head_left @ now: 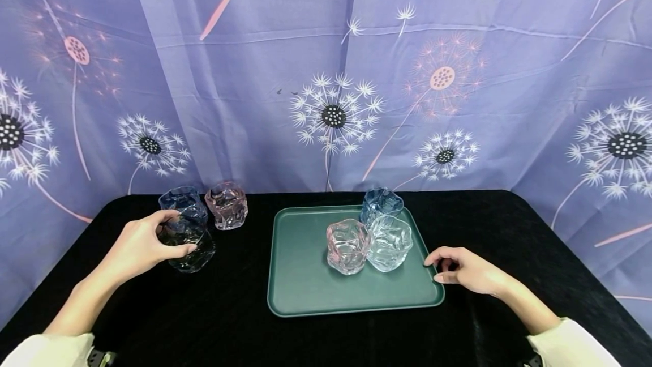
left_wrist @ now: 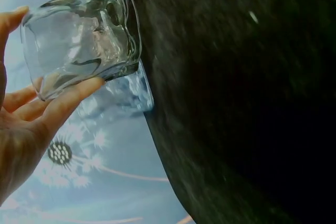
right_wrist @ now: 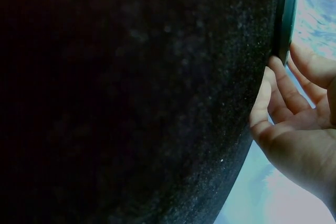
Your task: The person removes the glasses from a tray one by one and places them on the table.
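On the left of the head view, my left hand [head_left: 137, 248] holds a clear, smoky-looking glass [head_left: 191, 251] between thumb and fingers. The left wrist view shows this glass [left_wrist: 79, 45] with its wavy walls and fingers along its side. Just behind it stands a blue glass [head_left: 182, 201], partly covered by the hand and the held glass. To the right, my right hand [head_left: 471, 269] grips the right rim of a green tray [head_left: 305, 282] with its fingertips. On that tray are a pink glass [head_left: 347, 247], a clear glass [head_left: 391, 244] and another blue glass [head_left: 381, 204], grouped close together.
A second pink glass [head_left: 227, 206] stands at the back left, beside the blue one. Black cloth [head_left: 234, 310] covers the table, and a purple curtain [head_left: 265, 95] with dandelion prints hangs directly behind its back edge.
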`<state>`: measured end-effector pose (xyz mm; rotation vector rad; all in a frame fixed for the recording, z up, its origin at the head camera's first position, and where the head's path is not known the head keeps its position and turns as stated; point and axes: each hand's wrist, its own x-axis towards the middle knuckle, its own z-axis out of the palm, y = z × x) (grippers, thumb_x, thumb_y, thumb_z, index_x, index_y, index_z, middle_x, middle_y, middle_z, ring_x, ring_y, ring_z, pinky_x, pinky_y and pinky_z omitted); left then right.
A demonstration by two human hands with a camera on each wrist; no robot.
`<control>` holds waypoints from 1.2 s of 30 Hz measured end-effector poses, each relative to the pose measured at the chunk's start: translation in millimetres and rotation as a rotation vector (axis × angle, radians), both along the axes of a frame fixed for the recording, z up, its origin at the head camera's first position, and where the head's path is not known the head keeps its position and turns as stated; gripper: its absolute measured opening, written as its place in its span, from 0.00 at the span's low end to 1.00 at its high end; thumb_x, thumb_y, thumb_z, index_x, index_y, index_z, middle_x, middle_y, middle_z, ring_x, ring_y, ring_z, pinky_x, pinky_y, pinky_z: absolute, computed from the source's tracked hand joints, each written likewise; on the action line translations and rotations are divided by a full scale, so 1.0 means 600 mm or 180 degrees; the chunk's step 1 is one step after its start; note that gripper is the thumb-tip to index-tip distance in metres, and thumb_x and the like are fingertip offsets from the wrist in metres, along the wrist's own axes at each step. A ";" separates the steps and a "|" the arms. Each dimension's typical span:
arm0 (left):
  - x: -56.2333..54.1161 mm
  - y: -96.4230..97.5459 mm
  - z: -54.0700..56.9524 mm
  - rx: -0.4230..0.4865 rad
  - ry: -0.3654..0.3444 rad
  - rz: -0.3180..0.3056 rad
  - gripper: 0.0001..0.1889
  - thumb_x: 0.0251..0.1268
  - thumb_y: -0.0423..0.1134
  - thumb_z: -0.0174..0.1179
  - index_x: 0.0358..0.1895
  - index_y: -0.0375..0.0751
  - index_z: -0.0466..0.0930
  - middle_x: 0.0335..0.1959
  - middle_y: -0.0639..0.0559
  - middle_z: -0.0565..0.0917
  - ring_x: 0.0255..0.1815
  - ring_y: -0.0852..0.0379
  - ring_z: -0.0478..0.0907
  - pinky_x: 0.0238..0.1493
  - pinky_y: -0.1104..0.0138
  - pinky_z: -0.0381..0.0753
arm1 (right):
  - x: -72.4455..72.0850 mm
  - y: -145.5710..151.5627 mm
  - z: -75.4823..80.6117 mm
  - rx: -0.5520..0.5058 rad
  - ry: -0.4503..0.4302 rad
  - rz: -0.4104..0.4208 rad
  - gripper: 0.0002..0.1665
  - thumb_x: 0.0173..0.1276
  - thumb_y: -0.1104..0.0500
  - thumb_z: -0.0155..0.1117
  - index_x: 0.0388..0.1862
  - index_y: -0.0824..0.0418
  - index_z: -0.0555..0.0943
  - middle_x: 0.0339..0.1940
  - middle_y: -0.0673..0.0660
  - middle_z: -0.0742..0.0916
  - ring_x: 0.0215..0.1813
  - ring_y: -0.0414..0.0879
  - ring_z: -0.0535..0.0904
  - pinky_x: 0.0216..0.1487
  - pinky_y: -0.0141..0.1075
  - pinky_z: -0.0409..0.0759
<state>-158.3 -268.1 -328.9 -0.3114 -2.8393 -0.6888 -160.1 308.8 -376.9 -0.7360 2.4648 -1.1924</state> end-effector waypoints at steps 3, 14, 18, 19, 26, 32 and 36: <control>0.003 -0.014 -0.001 -0.0003 0.0034 0.0047 0.38 0.42 0.54 0.71 0.51 0.27 0.72 0.34 0.42 0.81 0.32 0.48 0.77 0.30 0.58 0.72 | 0.000 0.000 0.001 0.0000 -0.0041 -0.0008 0.15 0.60 0.64 0.62 0.45 0.69 0.76 0.28 0.56 0.75 0.28 0.38 0.69 0.24 0.31 0.71; 0.005 -0.042 -0.005 -0.0044 0.0056 0.0194 0.39 0.40 0.53 0.72 0.51 0.26 0.71 0.32 0.40 0.81 0.32 0.45 0.78 0.30 0.55 0.72 | 0.001 0.000 0.002 -0.0008 -0.0020 -0.0012 0.15 0.60 0.64 0.62 0.45 0.69 0.76 0.28 0.56 0.76 0.27 0.38 0.69 0.24 0.31 0.71; 0.002 -0.050 -0.007 -0.0045 0.0060 0.0181 0.38 0.40 0.53 0.72 0.50 0.25 0.71 0.34 0.37 0.81 0.33 0.43 0.78 0.32 0.52 0.72 | 0.001 0.000 0.002 -0.0008 -0.0015 -0.0017 0.15 0.60 0.65 0.62 0.45 0.69 0.76 0.28 0.56 0.76 0.27 0.38 0.69 0.23 0.31 0.71; 0.001 -0.051 -0.008 -0.0057 0.0075 0.0185 0.38 0.40 0.53 0.72 0.50 0.26 0.71 0.34 0.37 0.81 0.33 0.43 0.78 0.32 0.52 0.72 | 0.001 0.000 0.002 -0.0009 -0.0021 -0.0018 0.15 0.60 0.65 0.62 0.45 0.69 0.76 0.28 0.56 0.76 0.27 0.37 0.69 0.23 0.31 0.71; -0.002 -0.060 -0.012 -0.0052 0.0026 0.0215 0.38 0.41 0.53 0.71 0.50 0.26 0.71 0.35 0.35 0.81 0.34 0.42 0.78 0.31 0.54 0.73 | 0.000 -0.001 0.002 0.0000 -0.0034 -0.0017 0.15 0.60 0.65 0.62 0.45 0.69 0.76 0.27 0.56 0.76 0.26 0.37 0.69 0.23 0.30 0.70; -0.006 -0.063 -0.014 -0.0027 0.0010 0.0207 0.38 0.42 0.53 0.71 0.50 0.26 0.71 0.37 0.33 0.80 0.34 0.43 0.79 0.31 0.55 0.73 | -0.001 0.000 0.001 0.0016 -0.0025 -0.0022 0.15 0.60 0.65 0.62 0.46 0.68 0.76 0.27 0.56 0.76 0.26 0.38 0.69 0.23 0.31 0.71; -0.006 -0.067 -0.017 0.0018 0.0039 0.0217 0.37 0.42 0.52 0.71 0.50 0.26 0.71 0.39 0.33 0.80 0.34 0.43 0.79 0.30 0.58 0.73 | 0.000 0.000 0.000 0.0027 -0.0024 -0.0030 0.15 0.60 0.65 0.62 0.46 0.68 0.76 0.28 0.56 0.76 0.27 0.38 0.69 0.24 0.31 0.72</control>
